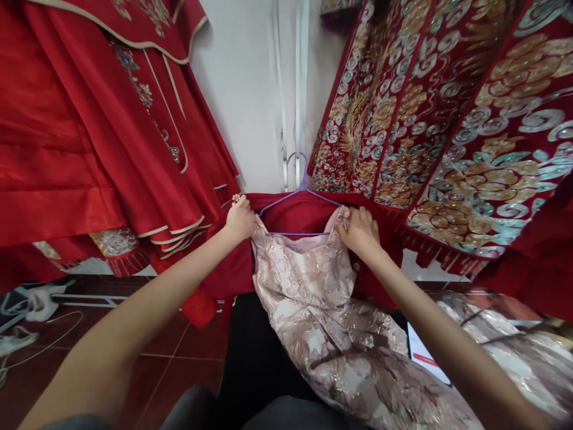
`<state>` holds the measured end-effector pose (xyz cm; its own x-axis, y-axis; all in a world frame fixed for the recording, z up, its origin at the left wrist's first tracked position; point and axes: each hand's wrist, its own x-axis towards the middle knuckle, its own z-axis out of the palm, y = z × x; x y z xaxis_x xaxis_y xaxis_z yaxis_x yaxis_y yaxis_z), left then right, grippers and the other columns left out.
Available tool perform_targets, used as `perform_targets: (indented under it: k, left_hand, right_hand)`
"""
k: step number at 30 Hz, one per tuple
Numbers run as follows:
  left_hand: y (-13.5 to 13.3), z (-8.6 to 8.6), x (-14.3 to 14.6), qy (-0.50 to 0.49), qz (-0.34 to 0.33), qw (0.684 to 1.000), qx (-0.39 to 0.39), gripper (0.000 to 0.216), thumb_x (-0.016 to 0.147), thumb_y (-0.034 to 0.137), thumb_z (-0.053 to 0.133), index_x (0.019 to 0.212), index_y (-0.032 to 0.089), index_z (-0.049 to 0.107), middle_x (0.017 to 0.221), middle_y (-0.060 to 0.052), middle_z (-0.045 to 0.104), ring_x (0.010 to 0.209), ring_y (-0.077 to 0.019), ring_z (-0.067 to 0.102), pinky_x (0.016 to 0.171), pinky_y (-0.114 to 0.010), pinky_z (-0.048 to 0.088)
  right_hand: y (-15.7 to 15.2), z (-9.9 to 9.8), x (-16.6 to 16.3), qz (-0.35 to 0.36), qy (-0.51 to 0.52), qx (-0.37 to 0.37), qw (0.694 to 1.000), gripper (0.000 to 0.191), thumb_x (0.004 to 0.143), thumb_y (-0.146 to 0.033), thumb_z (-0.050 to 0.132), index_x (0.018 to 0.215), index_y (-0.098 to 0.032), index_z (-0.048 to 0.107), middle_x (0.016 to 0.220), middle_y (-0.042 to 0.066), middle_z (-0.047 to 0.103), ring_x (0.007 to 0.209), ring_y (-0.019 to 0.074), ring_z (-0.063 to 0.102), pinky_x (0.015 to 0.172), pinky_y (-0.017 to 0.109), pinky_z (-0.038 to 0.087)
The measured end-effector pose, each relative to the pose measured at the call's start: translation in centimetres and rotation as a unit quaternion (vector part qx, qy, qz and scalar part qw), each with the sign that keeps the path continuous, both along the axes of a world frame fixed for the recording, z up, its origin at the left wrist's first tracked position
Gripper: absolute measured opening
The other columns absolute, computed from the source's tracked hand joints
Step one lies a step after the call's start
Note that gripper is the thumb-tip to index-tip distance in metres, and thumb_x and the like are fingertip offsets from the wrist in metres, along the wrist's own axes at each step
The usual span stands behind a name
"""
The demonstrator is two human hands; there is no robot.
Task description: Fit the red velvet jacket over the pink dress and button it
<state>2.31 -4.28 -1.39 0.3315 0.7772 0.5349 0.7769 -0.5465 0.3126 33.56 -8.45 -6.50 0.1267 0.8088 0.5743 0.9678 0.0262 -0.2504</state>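
Note:
A pale pink dress (308, 269) with a shiny floral pattern hangs by its straps on a purple wire hanger (302, 190). Its long skirt drapes down across my lap toward the lower right. My left hand (242, 220) is closed at the dress's left strap, by that end of the hanger. A small beaded ornament (236, 198) shows just above those fingers. On the other side, my right hand (360, 230) pinches the right strap, fingers bent over it. Behind the dress lies a dark red garment (295, 212), partly covered by it.
Red gowns (152, 131) with cream trim hang at the left. Heavily embroidered red garments (430, 119) hang at the right. A lit phone (425, 352) lies beneath my right forearm. White shoes (42, 303) and a thin cord (67, 328) are on the tiled floor.

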Motion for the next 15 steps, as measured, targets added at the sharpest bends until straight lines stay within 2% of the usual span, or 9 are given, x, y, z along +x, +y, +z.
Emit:
perform_targets:
  k: [3, 5, 6, 8, 11, 13, 15]
  left_hand:
    - [-0.5, -0.1, -0.7, 0.136, 0.063, 0.988, 0.019, 0.028, 0.076, 0.038, 0.051, 0.074, 0.018, 0.07, 0.092, -0.014, 0.067, 0.116, -0.0361, 0.046, 0.112, -0.054, -0.001]
    - [-0.6, 0.0, -0.9, 0.192, 0.123, 0.974, -0.012, 0.041, 0.082, 0.044, 0.042, 0.086, 0.016, 0.071, 0.104, -0.015, 0.067, 0.117, -0.0367, 0.047, 0.11, -0.058, -0.003]
    - [-0.6, 0.2, -1.0, 0.197, 0.148, 0.968, -0.049, 0.047, 0.085, 0.049, 0.037, 0.089, 0.015, 0.07, 0.107, -0.015, 0.067, 0.116, -0.0373, 0.049, 0.11, -0.059, 0.0]
    - [-0.3, 0.7, -1.3, 0.177, 0.179, 0.958, -0.139, 0.06, 0.087, 0.057, 0.026, 0.094, 0.016, 0.07, 0.11, -0.015, 0.067, 0.114, -0.0376, 0.054, 0.107, -0.058, 0.015]
    - [-0.1, 1.4, -1.6, 0.142, 0.192, 0.949, -0.206, 0.07, 0.084, 0.066, 0.022, 0.099, 0.017, 0.068, 0.112, -0.016, 0.067, 0.11, -0.0356, 0.058, 0.094, -0.042, 0.04]
    - [-0.3, 1.5, -1.6, 0.149, 0.195, 0.95, -0.194, 0.066, 0.084, 0.063, 0.026, 0.101, 0.014, 0.067, 0.113, -0.018, 0.067, 0.108, -0.0348, 0.06, 0.085, -0.036, 0.044]
    - [-0.7, 1.3, -1.5, 0.161, 0.2, 0.95, -0.177, 0.061, 0.086, 0.056, 0.026, 0.103, 0.012, 0.065, 0.114, -0.021, 0.066, 0.106, -0.0352, 0.061, 0.083, -0.037, 0.045]
  right_hand:
    - [0.7, 1.1, 0.7, -0.017, -0.01, -0.033, 0.999, 0.054, 0.089, -0.047, 0.045, 0.12, -0.002, 0.051, 0.127, 0.028, 0.048, 0.119, 0.0378, 0.045, 0.093, 0.046, 0.039]
    - [1.3, 2.3, 1.4, -0.005, -0.016, -0.096, 0.995, 0.064, 0.085, -0.058, 0.047, 0.117, -0.003, 0.055, 0.122, 0.027, 0.052, 0.115, 0.0375, 0.05, 0.089, 0.044, 0.043]
    - [1.6, 2.9, 1.8, 0.013, -0.02, -0.139, 0.99, 0.071, 0.081, -0.064, 0.049, 0.115, -0.003, 0.057, 0.118, 0.027, 0.055, 0.111, 0.0371, 0.053, 0.087, 0.042, 0.044]
    - [2.3, 4.2, 2.6, 0.055, -0.022, -0.233, 0.971, 0.083, 0.069, -0.077, 0.053, 0.107, -0.004, 0.063, 0.108, 0.025, 0.062, 0.101, 0.0356, 0.06, 0.08, 0.039, 0.047]
    - [3.2, 5.5, 3.6, 0.125, -0.015, -0.337, 0.933, 0.082, 0.059, -0.083, 0.055, 0.09, -0.009, 0.071, 0.091, 0.018, 0.069, 0.084, 0.0315, 0.065, 0.071, 0.035, 0.049]
    - [3.4, 5.8, 3.9, 0.188, 0.001, -0.346, 0.919, 0.074, 0.061, -0.081, 0.057, 0.087, -0.013, 0.073, 0.089, 0.013, 0.071, 0.083, 0.0288, 0.066, 0.072, 0.033, 0.05]
    - [3.2, 5.7, 4.3, 0.249, 0.022, -0.327, 0.911, 0.066, 0.064, -0.076, 0.06, 0.088, -0.016, 0.074, 0.091, 0.009, 0.072, 0.085, 0.0269, 0.067, 0.075, 0.031, 0.05]
